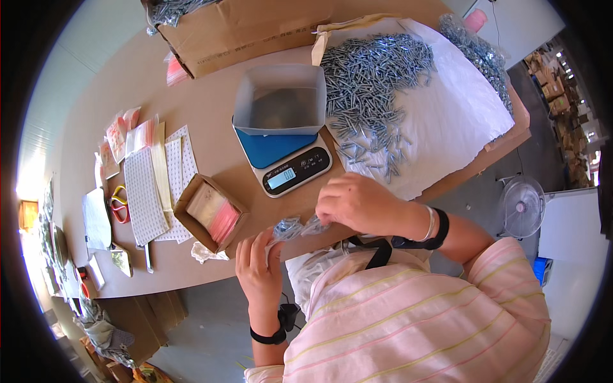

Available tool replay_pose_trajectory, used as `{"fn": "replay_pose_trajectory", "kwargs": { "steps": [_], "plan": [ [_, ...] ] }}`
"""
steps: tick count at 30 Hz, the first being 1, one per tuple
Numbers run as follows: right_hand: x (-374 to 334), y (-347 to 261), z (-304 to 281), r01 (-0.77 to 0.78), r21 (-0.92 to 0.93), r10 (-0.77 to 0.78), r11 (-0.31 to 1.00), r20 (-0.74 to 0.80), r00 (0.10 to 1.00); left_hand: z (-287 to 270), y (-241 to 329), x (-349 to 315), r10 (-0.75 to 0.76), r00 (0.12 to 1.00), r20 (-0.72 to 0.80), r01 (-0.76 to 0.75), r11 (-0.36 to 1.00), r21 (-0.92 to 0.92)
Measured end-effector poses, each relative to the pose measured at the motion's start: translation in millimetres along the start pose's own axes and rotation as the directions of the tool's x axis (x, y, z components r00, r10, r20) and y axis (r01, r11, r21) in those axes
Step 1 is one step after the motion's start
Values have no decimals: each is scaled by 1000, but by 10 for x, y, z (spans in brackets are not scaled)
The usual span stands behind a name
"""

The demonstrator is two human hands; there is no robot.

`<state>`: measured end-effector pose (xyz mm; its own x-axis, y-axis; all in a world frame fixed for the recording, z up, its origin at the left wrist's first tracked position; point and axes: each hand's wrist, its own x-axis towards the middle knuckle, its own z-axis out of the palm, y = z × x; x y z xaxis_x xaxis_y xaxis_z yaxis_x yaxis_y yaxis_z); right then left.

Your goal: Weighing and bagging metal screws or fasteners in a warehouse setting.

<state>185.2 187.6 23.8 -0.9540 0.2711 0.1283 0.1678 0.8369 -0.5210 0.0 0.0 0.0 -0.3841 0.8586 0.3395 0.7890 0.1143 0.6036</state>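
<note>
A small clear plastic bag of screws (287,228) is stretched between my two hands, just over the table's near edge. My left hand (258,268) pinches its left end between thumb and fingers. At the other end, the fingers of my right hand (354,204) close on the bag's gathered clear plastic. Beyond them stands a digital scale (297,172) with a blue platform and a lit display. On the platform rests a translucent square tub (281,131). To the right, a heap of loose screws (377,76) spreads over a white sheet (456,121).
Left of the scale sits a small cardboard box of zip bags (214,214). Farther left lie label sheets (143,191), red-handled scissors (119,204) and more zip bags (121,137). A large carton (255,32) stands at the back. A floor fan (520,205) is at the right.
</note>
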Motion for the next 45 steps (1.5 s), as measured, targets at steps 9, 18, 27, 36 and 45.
{"fn": "replay_pose_trajectory", "kwargs": {
  "steps": [9,18,27,36,45],
  "plan": [
    [969,276,-781,62,-6,-52,998,-619,784,-33,84,-43,96,993,61,-104,984,143],
    [696,129,-221,230,45,-188,972,-435,881,-50,343,80,59,980,190,-73,995,66],
    [-215,-5,274,-38,162,71,986,-202,977,236,387,245,122,972,199,-108,991,-78],
    [-370,1,255,-54,346,172,937,-322,931,190,353,164,36,993,115,-30,998,-60],
    [-290,64,230,51,326,63,944,-332,941,154,342,184,71,984,163,-65,997,-41]
  ]
}}
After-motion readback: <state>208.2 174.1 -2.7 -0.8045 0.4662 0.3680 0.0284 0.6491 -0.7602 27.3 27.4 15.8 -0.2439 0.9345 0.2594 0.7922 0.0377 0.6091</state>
